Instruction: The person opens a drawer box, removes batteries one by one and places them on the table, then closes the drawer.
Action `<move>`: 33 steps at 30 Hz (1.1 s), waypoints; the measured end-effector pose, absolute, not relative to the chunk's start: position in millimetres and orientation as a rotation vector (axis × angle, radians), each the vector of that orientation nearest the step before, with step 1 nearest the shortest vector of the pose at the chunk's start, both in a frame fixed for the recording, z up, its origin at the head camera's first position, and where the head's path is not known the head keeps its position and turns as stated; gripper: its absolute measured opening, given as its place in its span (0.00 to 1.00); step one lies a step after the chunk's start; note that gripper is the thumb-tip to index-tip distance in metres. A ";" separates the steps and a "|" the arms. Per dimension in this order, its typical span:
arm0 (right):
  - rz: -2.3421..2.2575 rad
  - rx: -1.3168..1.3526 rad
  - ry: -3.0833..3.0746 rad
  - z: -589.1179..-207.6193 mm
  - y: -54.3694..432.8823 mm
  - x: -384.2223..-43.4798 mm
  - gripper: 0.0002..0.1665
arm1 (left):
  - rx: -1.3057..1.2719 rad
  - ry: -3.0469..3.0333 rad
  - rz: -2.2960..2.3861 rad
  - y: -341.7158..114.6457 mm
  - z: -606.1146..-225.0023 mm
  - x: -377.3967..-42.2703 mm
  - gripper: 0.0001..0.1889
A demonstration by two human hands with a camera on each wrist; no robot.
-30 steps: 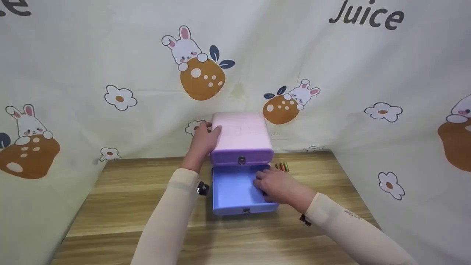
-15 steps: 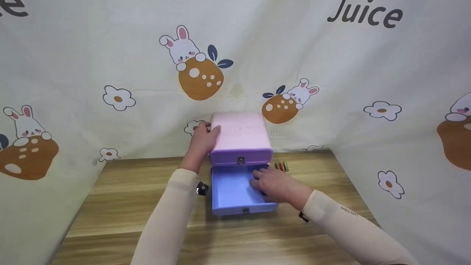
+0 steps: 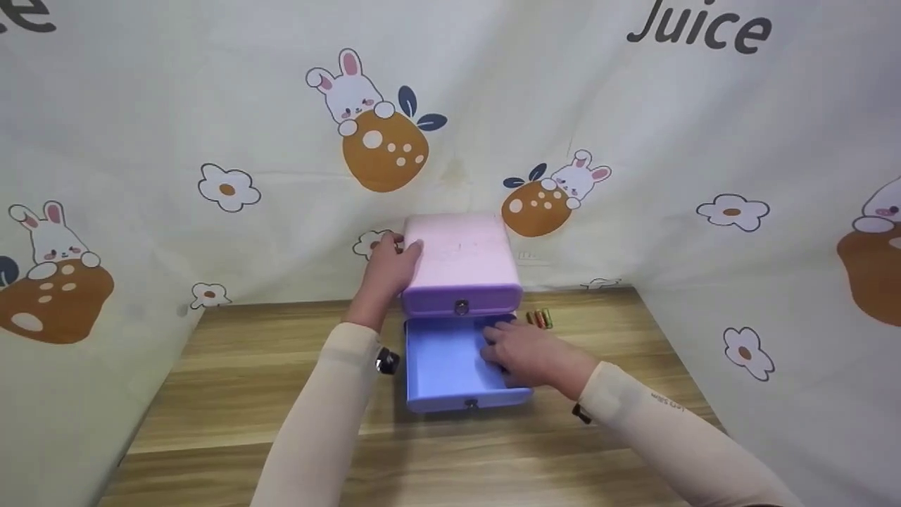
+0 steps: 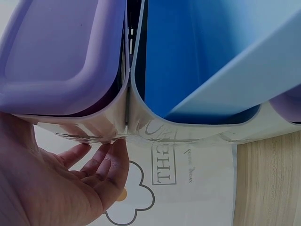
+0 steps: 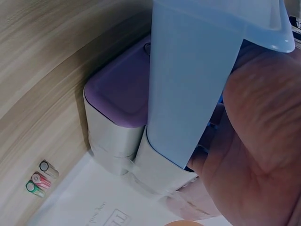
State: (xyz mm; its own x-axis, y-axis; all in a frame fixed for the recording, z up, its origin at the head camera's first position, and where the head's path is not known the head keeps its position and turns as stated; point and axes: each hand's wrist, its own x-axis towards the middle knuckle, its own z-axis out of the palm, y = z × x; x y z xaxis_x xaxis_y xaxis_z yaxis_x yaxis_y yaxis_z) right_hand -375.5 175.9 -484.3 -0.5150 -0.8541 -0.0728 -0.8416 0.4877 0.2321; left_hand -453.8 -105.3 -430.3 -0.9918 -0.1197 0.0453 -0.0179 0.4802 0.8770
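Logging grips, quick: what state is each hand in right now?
Left hand: open, resting against the cabinet.
Right hand: at the blue drawer; fingers partly hidden, so open, closed or holding cannot be told.

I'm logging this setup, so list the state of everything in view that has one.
Cabinet: upright.
Top drawer: shut.
Blue drawer: pulled out.
Bottom drawer: shut.
Batteries: three, side by side on the table.
Left hand: gripping the cabinet's upper left side.
Right hand: fingers inside the blue drawer's right side; any grip hidden.
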 end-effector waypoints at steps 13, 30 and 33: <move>-0.294 1.560 -2.690 -483.0 177.6 -377.6 0.14 | 0.132 -2.619 -1.555 -104.1 -430.5 -454.4 0.36; -0.043 1.612 -2.668 -470.5 185.7 -378.6 0.10 | 0.098 -2.594 -1.547 -105.3 -433.4 -456.9 0.36; 0.016 1.621 -2.693 -465.3 187.7 -377.7 0.10 | 0.097 -2.594 -1.547 -105.0 -433.0 -456.1 0.36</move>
